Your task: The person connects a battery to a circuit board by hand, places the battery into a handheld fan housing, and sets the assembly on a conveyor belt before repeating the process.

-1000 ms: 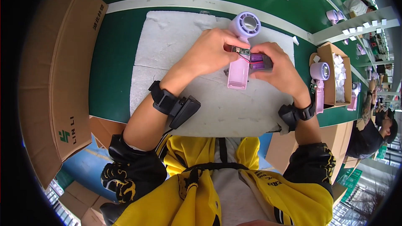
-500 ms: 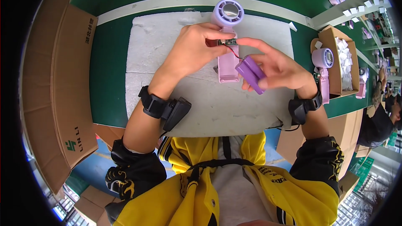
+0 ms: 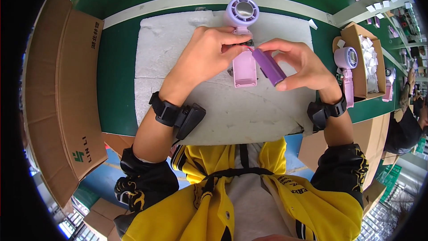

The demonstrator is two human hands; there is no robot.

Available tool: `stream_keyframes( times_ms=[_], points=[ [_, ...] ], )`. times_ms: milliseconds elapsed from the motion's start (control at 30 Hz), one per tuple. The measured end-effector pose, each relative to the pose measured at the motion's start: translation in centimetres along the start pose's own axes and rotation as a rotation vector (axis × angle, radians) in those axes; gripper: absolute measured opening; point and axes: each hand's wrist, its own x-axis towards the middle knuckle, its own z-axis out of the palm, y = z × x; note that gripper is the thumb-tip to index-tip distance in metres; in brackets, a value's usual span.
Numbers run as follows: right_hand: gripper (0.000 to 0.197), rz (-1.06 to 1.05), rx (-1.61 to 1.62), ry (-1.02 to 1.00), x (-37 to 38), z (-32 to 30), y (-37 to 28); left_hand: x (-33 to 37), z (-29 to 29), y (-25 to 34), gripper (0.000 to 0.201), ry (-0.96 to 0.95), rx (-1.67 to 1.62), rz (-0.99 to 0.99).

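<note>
The right hand (image 3: pixel 298 62) pinches a purple cell (image 3: pixel 269 66) between thumb and fingertips, its long axis slanting from upper left down to lower right. Just left of that grip lies the fan (image 3: pixel 243 40), handle open and pointing toward the person. The left hand (image 3: pixel 209 56) is closed on the handle's top, touching the cell's upper end.

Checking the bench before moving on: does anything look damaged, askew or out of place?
Only the fan looks unfinished: its handle lies open on the foam pad, and the right hand holds a purple cylinder beside it, not seated. The left hand pinches near the handle's top.
</note>
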Motion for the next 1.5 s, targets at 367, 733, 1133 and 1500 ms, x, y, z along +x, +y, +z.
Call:
stream_keyframes(
  times_ms=[367, 733, 1133, 1500],
  points=[
    [0.071, -0.126, -0.471, 0.224, 0.1, 4.2, 0.5, 0.1, -0.5, -0.5, 0.031, -0.131, 0.021, 0.002],
    [0.055, -0.281, -0.698, 0.332, -0.3, 5.3, 0.1, 0.0, 0.0, -0.9, 0.027, -0.031, 0.022, 0.181],
    [0.045, -0.339, -0.813, 0.434, -0.2, 6.0, 1.0, -0.1, -0.1, -0.7, 0.036, -0.107, 0.1, 0.152],
    [0.045, -0.108, -0.636, 0.457, 0.7, 5.9, 0.6, 0.4, -0.6, -1.4, 0.034, -0.097, -0.043, 0.031]
  ],
)
